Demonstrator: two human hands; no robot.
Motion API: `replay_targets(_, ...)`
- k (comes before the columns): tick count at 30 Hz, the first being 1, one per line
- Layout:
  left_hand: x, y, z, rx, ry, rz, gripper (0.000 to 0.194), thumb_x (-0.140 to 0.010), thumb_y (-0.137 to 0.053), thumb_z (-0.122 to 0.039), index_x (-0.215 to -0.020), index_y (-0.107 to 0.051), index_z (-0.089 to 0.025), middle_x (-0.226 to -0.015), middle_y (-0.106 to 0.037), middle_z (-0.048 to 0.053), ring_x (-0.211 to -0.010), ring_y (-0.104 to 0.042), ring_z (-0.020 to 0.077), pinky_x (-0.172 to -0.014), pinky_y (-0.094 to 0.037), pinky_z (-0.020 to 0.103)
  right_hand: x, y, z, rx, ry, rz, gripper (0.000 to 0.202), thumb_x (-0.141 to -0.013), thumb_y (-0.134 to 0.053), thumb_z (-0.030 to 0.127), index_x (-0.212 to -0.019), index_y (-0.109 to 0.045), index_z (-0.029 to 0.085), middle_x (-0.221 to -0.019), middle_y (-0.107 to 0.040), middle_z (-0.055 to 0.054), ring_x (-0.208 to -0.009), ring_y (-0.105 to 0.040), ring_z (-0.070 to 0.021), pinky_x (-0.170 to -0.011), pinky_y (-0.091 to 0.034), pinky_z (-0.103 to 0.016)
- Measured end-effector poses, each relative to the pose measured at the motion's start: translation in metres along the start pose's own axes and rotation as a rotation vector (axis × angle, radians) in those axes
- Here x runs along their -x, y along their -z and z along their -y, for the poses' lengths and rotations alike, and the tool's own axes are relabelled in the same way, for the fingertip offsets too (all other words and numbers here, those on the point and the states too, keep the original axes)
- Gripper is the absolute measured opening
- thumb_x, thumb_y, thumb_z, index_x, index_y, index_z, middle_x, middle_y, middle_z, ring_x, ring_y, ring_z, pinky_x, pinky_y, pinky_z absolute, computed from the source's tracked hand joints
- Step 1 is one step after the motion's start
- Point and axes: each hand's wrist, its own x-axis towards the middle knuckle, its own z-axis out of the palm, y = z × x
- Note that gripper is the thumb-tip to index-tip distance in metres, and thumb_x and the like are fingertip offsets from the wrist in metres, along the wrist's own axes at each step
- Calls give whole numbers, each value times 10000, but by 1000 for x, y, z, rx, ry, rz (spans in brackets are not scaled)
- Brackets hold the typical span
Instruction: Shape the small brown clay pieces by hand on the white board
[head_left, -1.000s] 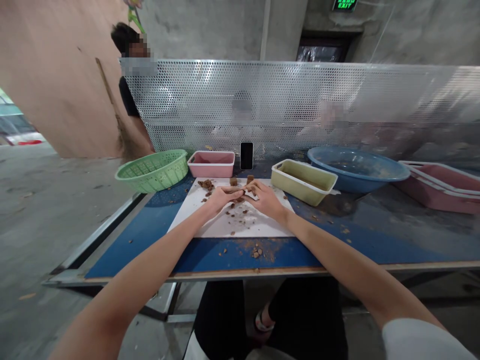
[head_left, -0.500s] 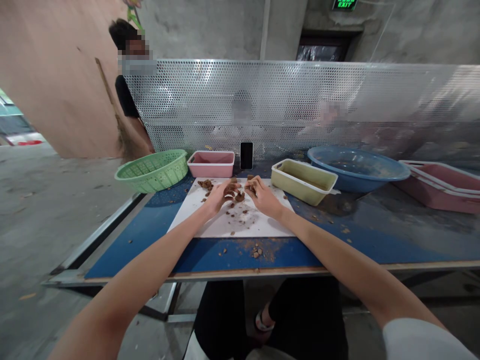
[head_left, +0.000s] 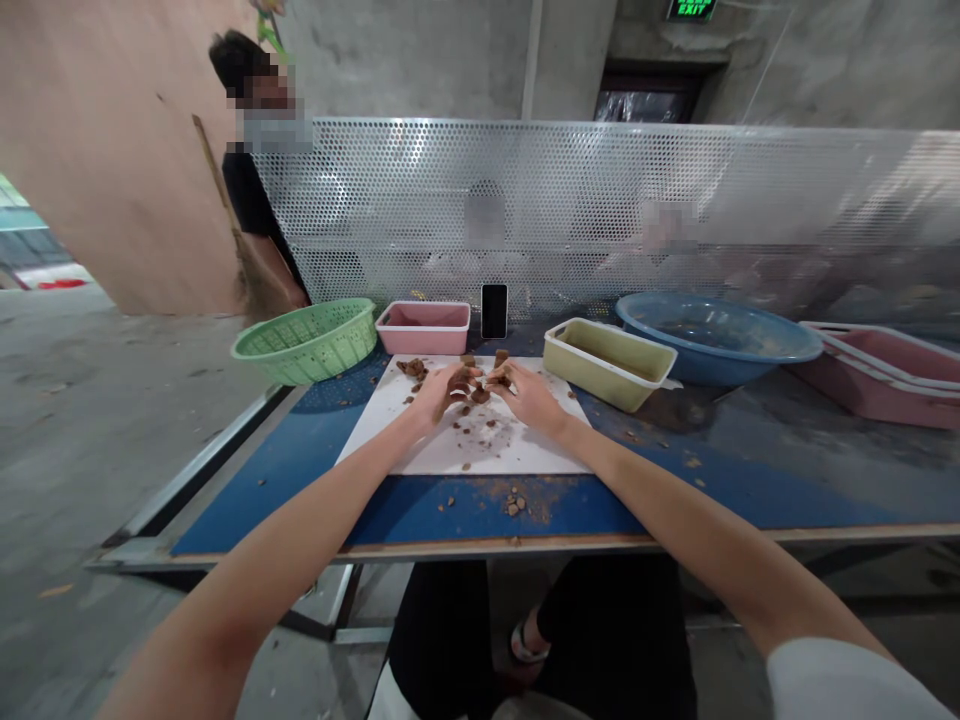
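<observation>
Both hands are over a white board (head_left: pixel 427 455) on the blue table. My left hand (head_left: pixel 444 392) has its fingers curled beside a brown clay-like lump (head_left: pixel 480 395); what they hold, if anything, is too small to tell. My right hand (head_left: pixel 521 390) is closed with its fingertips pinched just right of the lump, and their contents are hidden. Small brown crumbs (head_left: pixel 491 424) lie scattered nearer me. A larger brown clump (head_left: pixel 411 369) sits left of my left hand. Two brown blocks stand behind the hands, one of them (head_left: pixel 502 356) behind my right hand.
Behind the board are a pink basket (head_left: pixel 424 341), an upright phone (head_left: pixel 494 311) and a yellow-green container (head_left: pixel 600 367). A green basket (head_left: pixel 307 345) is left; a blue basin (head_left: pixel 720 350) and pink baskets (head_left: pixel 877 395) are right. A person (head_left: pixel 251 190) stands beyond the perforated metal screen (head_left: pixel 420 200).
My right hand's fingertips have shifted slightly left, toward my left hand, uncovering more of the block behind them. The person at the far left has leaned slightly left.
</observation>
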Motion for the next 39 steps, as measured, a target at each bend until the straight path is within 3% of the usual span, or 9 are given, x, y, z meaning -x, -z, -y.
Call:
replay_targets(5, 0, 0, 1, 15, 7, -1, 329, -817, -737, -471, -917, -809, -167, -1005, -776, 117, -818, -662, 194, -722, -515, 302, -1, -1, 0, -45, 34, -3, 229, -1124, -515, 397, -1058, -662, 234, -1052, -714, -89, -995, -699, -257, -918, -566, -404)
replay_targets(11, 2, -1, -1, 6, 14, -12, 323, -810, -736, -461, -920, -812, -167, -1028, -784, 114, -810, -655, 184, -736, -511, 308, 0, -4, -4, 2, -32, 64, 423, -1162, -374, 460, -912, -631, 235, -944, -710, -73, -916, -685, -241, -864, -556, -378)
replay_targets(17, 1, 0, -1, 2, 7, 1, 305, -797, -724, -447, -894, -797, -167, -1002, -778, 105, -819, -674, 187, -744, -517, 304, 1, -1, 1, -74, 14, 84, 210, -1113, -551, 407, -1181, -652, 237, -1181, -708, -98, -1098, -691, -259, -980, -560, -414)
replay_targets(23, 1, 0, 0, -69, -15, -33, 318, -814, -696, -459, -930, -797, -180, -1026, -786, 103, -867, -698, 205, -764, -545, 309, 2, -2, 0, -48, -41, 51, 229, -1102, -568, 368, -1256, -679, 240, -1220, -746, -114, -1179, -710, -290, -1031, -569, -449)
replay_targets(27, 1, 3, 0, -488, -123, -109, 361, -920, -535, -443, -941, -796, -194, -996, -802, 109, -872, -722, 235, -779, -574, 346, 1, -5, -4, -17, -92, 42, 299, -1132, -494, 403, -1307, -683, 251, -1285, -761, -117, -1238, -705, -303, -1081, -552, -484)
replay_targets(30, -2, 7, 1, -826, -231, -183, 286, -893, -549, -340, -871, -795, -194, -953, -808, 114, -922, -727, 282, -892, -567, 410, 1, -5, -5, -13, -131, 59, 308, -1142, -469, 405, -1296, -688, 252, -1284, -763, -113, -1227, -710, -304, -1079, -548, -482)
replay_targets(34, -5, 13, 3, -1016, -279, -189, 228, -853, -590, -265, -767, -787, -187, -903, -801, 141, -971, -724, 336, -1026, -517, 505, 0, -3, -8, -8, -165, 67, 262, -1124, -514, 391, -1275, -674, 248, -1260, -743, -117, -1178, -710, -306, -1048, -560, -482)
replay_targets(39, -4, 11, 7, -1138, -303, -114, 250, -863, -606, -240, -684, -776, -203, -915, -817, 154, -1071, -716, 352, -1153, -428, 590, -1, 0, -9, 13, -55, 30, 198, -1103, -567, 380, -1176, -691, 245, -1214, -671, -127, -1219, -648, -299, -1103, -523, -483)
